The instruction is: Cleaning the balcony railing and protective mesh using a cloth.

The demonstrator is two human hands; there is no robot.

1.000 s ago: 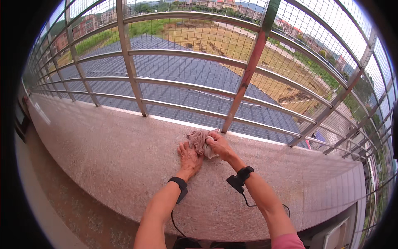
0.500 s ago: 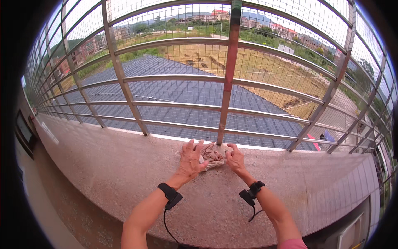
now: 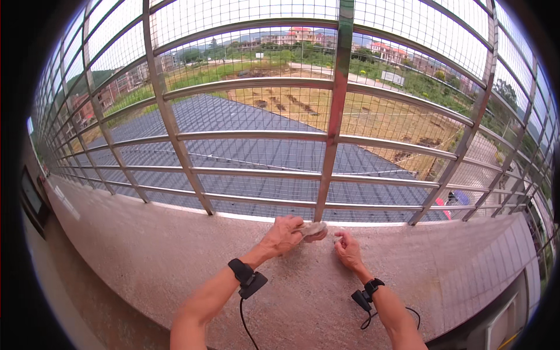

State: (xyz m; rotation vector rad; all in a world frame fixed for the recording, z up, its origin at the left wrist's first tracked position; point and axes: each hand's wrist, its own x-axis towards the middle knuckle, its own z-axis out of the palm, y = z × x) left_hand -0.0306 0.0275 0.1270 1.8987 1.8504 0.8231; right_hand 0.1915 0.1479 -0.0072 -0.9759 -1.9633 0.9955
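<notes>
A crumpled cloth [image 3: 314, 231], pale on top and pinkish-brown below, is bunched in the fingers of my left hand [image 3: 284, 236]. It is at the ledge's far edge, by the foot of a metal post. My right hand [image 3: 349, 251] is a little to the right, apart from the cloth, with its fingers curled in. A small dark spot shows between its thumb and forefinger, too small to name. Both wrists wear black straps with a small black box and a cable.
The speckled stone ledge [image 3: 175, 256] curves across in front of me. Along its far side stands a metal railing [image 3: 332, 128] with wire mesh. Beyond it lie a dark ribbed roof [image 3: 245, 154], a dry field and buildings. A tiled floor is at lower left.
My left hand has gathered up the cloth, which lay spread and crumpled between both hands. The right hand has drawn away to the right of it. The view has tilted up slightly.
</notes>
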